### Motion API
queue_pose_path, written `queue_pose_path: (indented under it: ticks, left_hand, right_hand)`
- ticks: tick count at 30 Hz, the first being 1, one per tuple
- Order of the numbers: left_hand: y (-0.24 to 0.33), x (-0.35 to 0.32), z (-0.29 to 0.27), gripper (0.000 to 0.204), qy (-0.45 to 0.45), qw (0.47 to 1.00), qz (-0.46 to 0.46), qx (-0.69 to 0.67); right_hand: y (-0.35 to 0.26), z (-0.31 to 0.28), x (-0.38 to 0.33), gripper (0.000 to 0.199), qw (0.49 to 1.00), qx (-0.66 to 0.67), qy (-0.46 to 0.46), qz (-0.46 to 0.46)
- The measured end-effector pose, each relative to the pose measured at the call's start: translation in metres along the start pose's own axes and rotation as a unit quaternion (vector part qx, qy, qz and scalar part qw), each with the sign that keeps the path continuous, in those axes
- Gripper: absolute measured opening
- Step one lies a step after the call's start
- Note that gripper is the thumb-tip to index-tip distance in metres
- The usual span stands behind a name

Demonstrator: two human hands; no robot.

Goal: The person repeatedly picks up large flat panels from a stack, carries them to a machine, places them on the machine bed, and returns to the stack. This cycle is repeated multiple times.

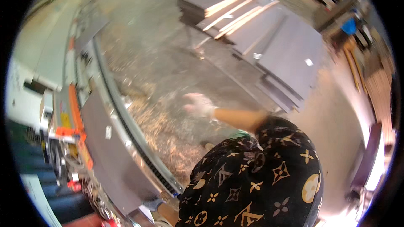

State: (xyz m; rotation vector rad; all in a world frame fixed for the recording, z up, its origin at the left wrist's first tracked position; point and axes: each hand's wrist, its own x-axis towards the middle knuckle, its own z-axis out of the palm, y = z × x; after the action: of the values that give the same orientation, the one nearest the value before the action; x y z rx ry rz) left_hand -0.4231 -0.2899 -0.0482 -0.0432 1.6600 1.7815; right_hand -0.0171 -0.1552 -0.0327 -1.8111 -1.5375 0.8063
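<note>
Hanging over the floor in mid-view is my right hand [200, 105], in a pale glove with pink fingers. It is blurred, holds nothing I can see, and its fingers look apart. My left hand [152, 204], in a grey-blue glove, is low in the view at the near end of a long grey-brown panel [115, 155]; its fingers are too hidden to tell whether they grip the edge. The panel lies along a machine at the left, beside a dark conveyor chain track [126, 126]. A white label [108, 132] sits on the panel.
Stacked grey panels [290, 54] with pale wooden strips [235, 4] rest on a low stand ahead to the right. Wood shavings [164, 130] litter the floor by the machine. Orange guards [75, 109] line its left side. Another panel [93, 29] lies farther along the track.
</note>
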Motion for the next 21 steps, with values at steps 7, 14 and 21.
queue_pose_path:
  ticks: [7,14,21]
  left_hand:
    - [-0.069,0.006,0.099,0.05,-0.045,0.942,0.291,0.163]
    - [-0.24,-0.071,0.222,0.043,-0.324,0.789,0.436,0.287]
    - [-0.4,-0.278,0.215,0.051,-0.657,0.637,0.259,0.31]
  right_hand:
    - [0.317,-0.22,-0.209,0.059,0.699,-0.135,0.594,0.376]
    - [0.455,-0.285,-0.271,0.028,0.684,0.384,0.517,0.341]
    - [0.471,-0.272,-0.277,0.016,0.793,0.288,0.389,0.37]
